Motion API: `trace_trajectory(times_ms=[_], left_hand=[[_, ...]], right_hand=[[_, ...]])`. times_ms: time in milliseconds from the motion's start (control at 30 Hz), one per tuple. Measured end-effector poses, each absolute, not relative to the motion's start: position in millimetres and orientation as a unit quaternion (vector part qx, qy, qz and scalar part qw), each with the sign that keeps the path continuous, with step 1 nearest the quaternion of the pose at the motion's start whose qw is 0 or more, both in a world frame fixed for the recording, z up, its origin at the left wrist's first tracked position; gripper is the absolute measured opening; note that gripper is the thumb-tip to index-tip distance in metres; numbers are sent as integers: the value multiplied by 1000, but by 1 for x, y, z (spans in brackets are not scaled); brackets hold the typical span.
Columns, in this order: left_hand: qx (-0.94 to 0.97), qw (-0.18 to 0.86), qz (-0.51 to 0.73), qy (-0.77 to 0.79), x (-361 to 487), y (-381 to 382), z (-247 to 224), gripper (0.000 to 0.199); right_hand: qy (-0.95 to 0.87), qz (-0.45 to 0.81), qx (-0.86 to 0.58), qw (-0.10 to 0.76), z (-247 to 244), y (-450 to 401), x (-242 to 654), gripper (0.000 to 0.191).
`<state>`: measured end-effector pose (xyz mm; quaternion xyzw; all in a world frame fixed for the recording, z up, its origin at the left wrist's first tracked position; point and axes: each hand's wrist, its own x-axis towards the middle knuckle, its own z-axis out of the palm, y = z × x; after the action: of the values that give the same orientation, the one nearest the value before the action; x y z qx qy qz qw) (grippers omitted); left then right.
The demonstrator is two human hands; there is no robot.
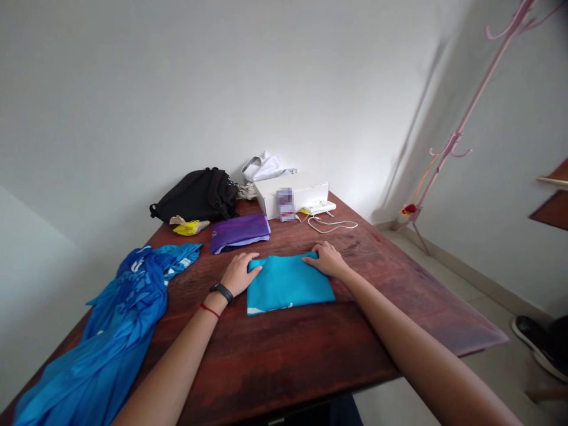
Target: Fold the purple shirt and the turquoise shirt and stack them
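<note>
A folded turquoise cloth [290,284] lies flat on the dark red wooden table [284,349], with a white strip along its near left edge. My left hand [239,273] is at the cloth's far left corner, its thumb on top and its fingers at the edge. At the far right corner, my right hand [327,259] has its thumb on the cloth and its fingers round the edge. Both hands pinch the fabric at these corners. A crumpled blue garment [128,313] spreads over the table's left side. Beyond my left hand sits a folded purple cloth [239,232].
Toward the wall stand a black bag [195,194], a yellow packet [190,227], a white box [306,192] and a white device [320,207] with a cable [332,226]. A pink coat rack [473,106] rises on the right; a black shoe [539,343] is on the floor.
</note>
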<state>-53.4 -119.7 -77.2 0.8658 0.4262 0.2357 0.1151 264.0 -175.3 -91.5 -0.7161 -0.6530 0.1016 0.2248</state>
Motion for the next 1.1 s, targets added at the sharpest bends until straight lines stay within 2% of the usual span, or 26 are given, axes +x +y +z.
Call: trace_trajectory(times_ms=[233, 467, 567, 767, 867, 967, 1100], left_hand=[[860, 161, 257, 410, -52, -123, -70, 40], [837, 208, 293, 412, -52, -121, -68, 44], [801, 282, 305, 431, -55, -117, -72, 50], [700, 510, 264, 425, -60, -119, -63, 70], [678, 567, 218, 414, -63, -126, -53, 70], [707, 529, 168, 438, -64, -131, -45, 68], [779, 313, 176, 513, -53, -138, -40, 65]], right_hand=[[-672, 105, -689, 252, -90, -174, 266, 32], [-685, 116, -654, 299, -88, -173, 266, 30], [-673, 143, -652, 319, -85, -174, 266, 32], [-638, 231, -613, 405, -80, -174, 262, 37], [-616, 295, -586, 435, -77, -177, 260, 42], [-603, 337, -563, 453, -73, -179, 257, 44], [-597, 370, -534, 471, -68, -184, 253, 44]])
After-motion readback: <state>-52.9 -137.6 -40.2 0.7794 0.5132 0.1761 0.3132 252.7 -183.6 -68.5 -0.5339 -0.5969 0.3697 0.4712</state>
